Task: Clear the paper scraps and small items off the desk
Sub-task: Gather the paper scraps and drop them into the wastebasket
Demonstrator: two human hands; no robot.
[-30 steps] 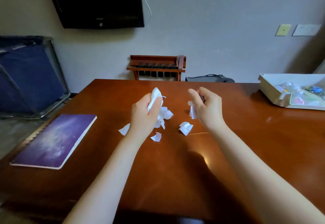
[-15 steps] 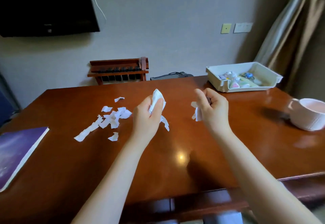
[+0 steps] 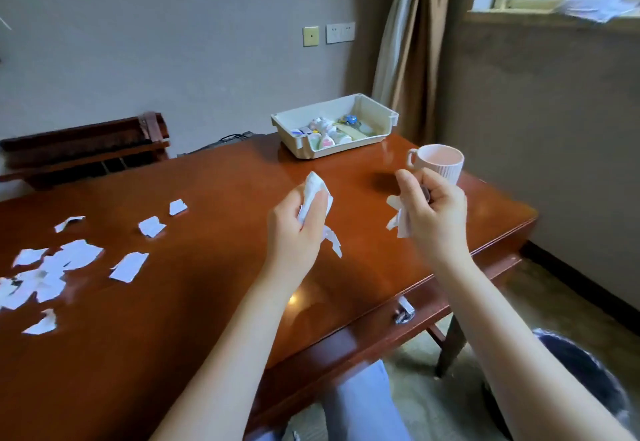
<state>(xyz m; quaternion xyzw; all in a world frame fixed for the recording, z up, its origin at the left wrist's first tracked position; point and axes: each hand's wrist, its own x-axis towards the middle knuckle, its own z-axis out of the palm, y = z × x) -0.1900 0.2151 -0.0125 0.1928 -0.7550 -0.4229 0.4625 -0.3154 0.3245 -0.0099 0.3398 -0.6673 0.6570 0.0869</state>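
White paper, crumpled into a wad (image 3: 313, 199), sticks up out of the left hand (image 3: 294, 232). Its fingers and thumb are curled round the wad, and a loose tail hangs below the fist. The right hand (image 3: 433, 218) pinches a smaller bunch (image 3: 398, 217) in curled fingers. Both hands are raised above the desk (image 3: 214, 260), near its right end. Many loose scraps (image 3: 59, 267) lie scattered on the wood far to the left, well apart from the hands.

The step in hand looks like carrying these two handfuls to a dark round bin (image 3: 588, 371), which stands on the floor off the desk's right corner, half hidden by the right forearm. To do it well, I would squeeze both fists tighter first, since the hanging tail could tear off or flutter down. Then I would lower the hands right over the bin's mouth before letting go, because light paper drifts.

What the bin holds cannot be seen. A cream plastic tray (image 3: 375, 114) at the far edge holds a jumble of small items (image 3: 325, 132), pastel pieces and a little blue toy car (image 3: 350, 118) among them. A ribbed pale mug (image 3: 438, 163) stands just beyond the right hand; its pinkish inside shows nothing I can make out.
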